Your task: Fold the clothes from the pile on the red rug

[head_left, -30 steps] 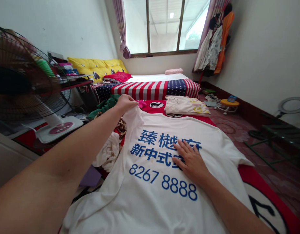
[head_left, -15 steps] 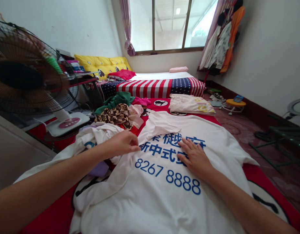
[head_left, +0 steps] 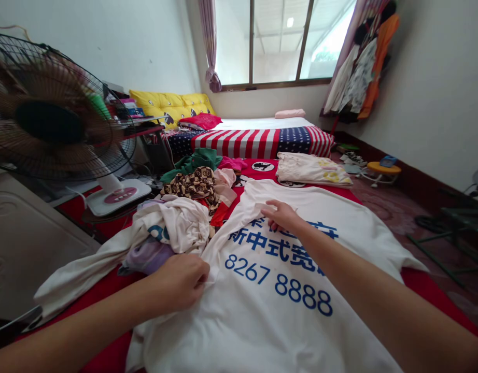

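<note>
A white T-shirt (head_left: 278, 331) with blue characters and digits is spread over a red bed cover (head_left: 437, 295). My left hand (head_left: 186, 282) is closed on the shirt's left side edge, pinching a bit of cloth. Over the upper print, my right hand (head_left: 281, 215) holds the edge of the folded-in sleeve between thumb and fingers. Part of the lettering is hidden beneath that hand. Left of the shirt is a heap with a crumpled white garment (head_left: 184, 220), a lilac cloth (head_left: 149, 256) and a brown patterned cloth (head_left: 194, 184).
A folded cream garment (head_left: 312, 168) lies beyond the shirt. At left stands an electric fan (head_left: 48, 122). Another bed with a striped, starred cover (head_left: 239, 142) is under the window. A yellow-topped stool (head_left: 382, 168) and a green metal frame (head_left: 449, 238) stand on the right.
My left hand has moved down toward me and gripped the shirt's side edge. My right hand has gone from lying flat on the print to the sleeve edge, further left and up.
</note>
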{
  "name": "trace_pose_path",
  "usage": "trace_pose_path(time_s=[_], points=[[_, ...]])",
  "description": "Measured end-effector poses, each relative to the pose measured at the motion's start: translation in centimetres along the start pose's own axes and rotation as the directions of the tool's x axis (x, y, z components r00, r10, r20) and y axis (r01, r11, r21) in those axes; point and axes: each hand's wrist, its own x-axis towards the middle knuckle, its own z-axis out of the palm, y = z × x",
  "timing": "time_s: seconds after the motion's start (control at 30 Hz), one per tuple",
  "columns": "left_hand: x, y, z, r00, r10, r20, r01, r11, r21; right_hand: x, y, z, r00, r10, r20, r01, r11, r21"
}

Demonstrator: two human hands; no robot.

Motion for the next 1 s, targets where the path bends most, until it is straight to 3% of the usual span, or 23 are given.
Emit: trace_pose_path(time_s=[0.07, 0.2, 0.4, 0.53, 0.67, 0.8, 1.0], points=[[0.3, -0.5, -0.4, 1.0, 0.01, -0.009, -0.011, 0.993, -0.116, 1.0, -0.4, 0.5, 0.998, 0.059, 0.01, -0.059, 0.992, 0.113], [0.8, -0.4, -1.5, 0.998, 0.043, -0.055, -0.057, 0.954, -0.295, 3.0, -1.0, 0.4, 0.992, 0.077, -0.103, -0.058, 0.982, 0.179], [0.4, 2.8, -3.0, 0.988, 0.097, -0.123, -0.126, 0.96, -0.251, 3.9, -2.1, -1.6, 0.955, 0.055, -0.291, 0.018, 0.97, 0.244], [-0.1, 5.1, -3.3, 0.984, 0.167, -0.067, -0.178, 0.958, -0.223, 3.4, -1.5, -1.7, 0.952, 0.1, -0.289, -0.021, 0.964, 0.266], [-0.2, 6.1, -3.0, 0.984, 0.173, -0.041, -0.178, 0.959, -0.222, 3.4, -0.2, -0.5, 0.957, 0.118, -0.266, -0.033, 0.953, 0.303], [-0.6, 6.3, -3.1, 0.984, 0.178, -0.03, -0.179, 0.951, -0.253, 3.9, -0.4, -0.6, 0.931, 0.055, -0.362, 0.086, 0.928, 0.362], [-1.1, 7.8, -3.6, 0.982, 0.183, -0.035, -0.185, 0.942, -0.279, 3.2, -0.9, -3.5, 0.818, -0.13, -0.561, 0.368, 0.867, 0.335]])
